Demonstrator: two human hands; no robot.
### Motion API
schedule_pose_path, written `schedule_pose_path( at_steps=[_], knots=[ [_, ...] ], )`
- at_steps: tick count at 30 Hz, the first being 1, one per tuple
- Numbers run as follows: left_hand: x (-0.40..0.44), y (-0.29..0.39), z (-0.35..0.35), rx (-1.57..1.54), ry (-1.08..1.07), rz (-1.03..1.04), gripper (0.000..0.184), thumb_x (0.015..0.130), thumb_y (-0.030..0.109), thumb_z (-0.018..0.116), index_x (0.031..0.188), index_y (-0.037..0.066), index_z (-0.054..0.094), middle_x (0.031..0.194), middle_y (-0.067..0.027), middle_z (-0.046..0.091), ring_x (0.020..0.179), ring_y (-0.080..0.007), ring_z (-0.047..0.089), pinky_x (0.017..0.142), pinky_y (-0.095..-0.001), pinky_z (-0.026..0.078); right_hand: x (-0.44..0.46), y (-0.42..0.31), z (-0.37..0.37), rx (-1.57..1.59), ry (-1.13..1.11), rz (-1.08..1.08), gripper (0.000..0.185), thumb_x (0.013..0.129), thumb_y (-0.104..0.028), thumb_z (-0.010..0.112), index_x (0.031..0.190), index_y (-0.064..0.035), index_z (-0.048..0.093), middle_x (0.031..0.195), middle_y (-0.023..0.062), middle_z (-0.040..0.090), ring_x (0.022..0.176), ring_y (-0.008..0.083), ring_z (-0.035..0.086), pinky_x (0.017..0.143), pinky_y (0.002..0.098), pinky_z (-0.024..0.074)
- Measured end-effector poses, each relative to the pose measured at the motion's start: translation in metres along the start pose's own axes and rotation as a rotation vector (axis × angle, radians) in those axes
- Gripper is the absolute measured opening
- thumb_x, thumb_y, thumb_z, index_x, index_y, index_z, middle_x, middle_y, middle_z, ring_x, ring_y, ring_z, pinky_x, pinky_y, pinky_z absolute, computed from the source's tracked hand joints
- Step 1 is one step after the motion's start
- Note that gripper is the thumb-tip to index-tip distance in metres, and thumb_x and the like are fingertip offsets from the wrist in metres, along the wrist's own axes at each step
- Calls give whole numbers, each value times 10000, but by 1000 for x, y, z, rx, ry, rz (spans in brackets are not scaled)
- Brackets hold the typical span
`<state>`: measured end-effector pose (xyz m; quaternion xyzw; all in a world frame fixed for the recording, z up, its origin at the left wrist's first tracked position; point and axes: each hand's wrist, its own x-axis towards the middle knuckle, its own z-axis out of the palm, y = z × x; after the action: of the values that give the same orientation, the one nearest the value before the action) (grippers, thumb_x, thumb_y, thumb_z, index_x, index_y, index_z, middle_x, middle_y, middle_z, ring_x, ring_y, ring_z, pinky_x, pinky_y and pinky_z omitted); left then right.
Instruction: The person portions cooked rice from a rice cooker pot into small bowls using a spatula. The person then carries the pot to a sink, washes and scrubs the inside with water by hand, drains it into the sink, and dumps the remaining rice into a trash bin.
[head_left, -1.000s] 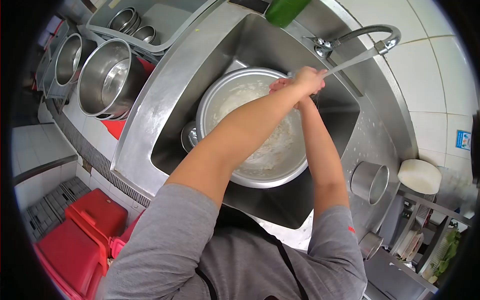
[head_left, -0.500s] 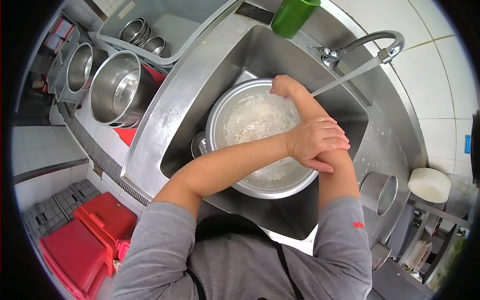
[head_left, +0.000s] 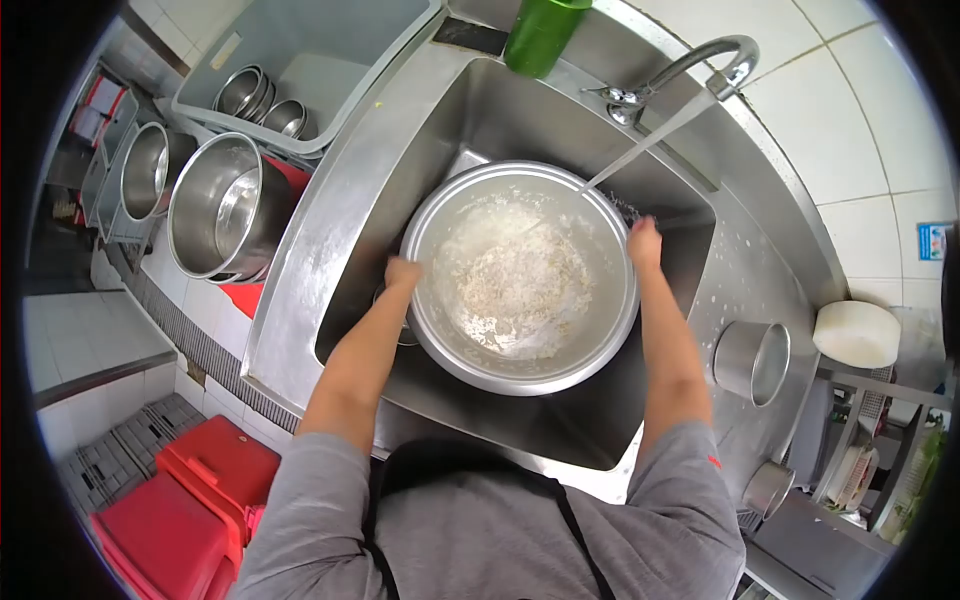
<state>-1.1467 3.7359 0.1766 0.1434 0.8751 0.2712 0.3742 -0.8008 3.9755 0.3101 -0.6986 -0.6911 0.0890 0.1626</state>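
Observation:
A large round metal pot (head_left: 520,377) stands in the sink, holding pale grains that look like rice (head_left: 525,285) in cloudy water. My left hand (head_left: 403,272) is closed at the pot's left rim, and my right hand (head_left: 645,243) is closed at its right rim; the fingertips of both are partly hidden. From the curved faucet (head_left: 735,75), a stream of water (head_left: 650,142) runs down to the pot's far right edge, where some splashes outside near my right hand.
The steel sink (head_left: 480,105) surrounds the pot. A green container (head_left: 543,38) stands at its back edge. Left are a grey tub (head_left: 330,75) with metal bowls and a deep steel pot (head_left: 215,205). A small steel pot (head_left: 750,362) sits on the right counter.
My left hand has left my right forearm and moved to the pot's left rim. My right hand has shifted from the far rim to the right side. The grains are now fully visible.

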Motion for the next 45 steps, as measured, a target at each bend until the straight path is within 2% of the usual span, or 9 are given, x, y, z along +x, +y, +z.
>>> schedule_pose_path(
  at_steps=[1,5,9,17,19,25,33,41,45],
  knots=[
    [14,-26,10,-342,-145,-220,492,600,238,666,972,-53,529,965,-206,575,916,-311,557,786,-348,443,-14,17,1,-51,-155,112,239,849,-237,386,962,-48,478,904,248,568,889,410,533,741,458,430],
    [-53,19,-18,-439,124,-138,365,589,163,651,857,-68,564,844,-192,605,756,-296,600,692,-341,462,-42,81,19,258,-40,231,128,772,-140,475,835,-47,538,836,163,606,829,329,578,714,402,446],
    [-95,57,-64,-636,37,70,286,617,73,612,862,-62,555,805,-162,606,693,-228,595,636,-312,454,-60,74,2,196,26,262,149,773,-140,521,879,-71,599,799,121,613,743,233,580,677,336,451],
    [-179,139,-170,-565,80,581,242,659,43,587,878,-55,548,782,-127,607,655,-173,573,616,-290,451,-66,51,-4,869,244,199,249,831,-234,535,912,0,568,784,99,598,689,161,541,633,298,447],
    [-187,145,-185,-563,96,668,253,661,54,593,885,-54,548,781,-127,605,666,-167,573,608,-287,451,-66,28,-70,849,166,169,251,805,-247,551,904,-19,587,832,166,609,771,255,582,683,351,446],
    [-249,151,-229,-623,-239,577,236,680,68,533,885,-50,535,743,-93,570,626,-167,557,595,-269,451,-94,8,-256,567,133,-39,291,799,-279,531,926,-24,586,846,199,601,806,307,577,717,358,436],
    [-326,136,-209,-574,-571,661,284,667,70,539,922,-44,494,780,-111,559,660,-171,560,593,-281,467,-237,76,-363,226,271,73,297,791,-299,531,940,-50,593,854,206,595,851,323,564,750,358,428],
    [-401,99,-75,-633,-823,649,322,673,34,542,972,-64,477,856,-133,570,720,-185,565,636,-289,460,-344,205,-409,196,387,362,341,793,-345,541,886,-23,607,829,184,608,819,303,581,735,347,432],
    [-442,103,-34,-666,-814,701,318,666,24,543,967,-63,488,854,-130,576,737,-179,560,655,-283,446,-346,269,-404,131,512,292,328,807,-319,531,837,4,583,761,186,602,788,315,577,702,364,435]
  ],
)
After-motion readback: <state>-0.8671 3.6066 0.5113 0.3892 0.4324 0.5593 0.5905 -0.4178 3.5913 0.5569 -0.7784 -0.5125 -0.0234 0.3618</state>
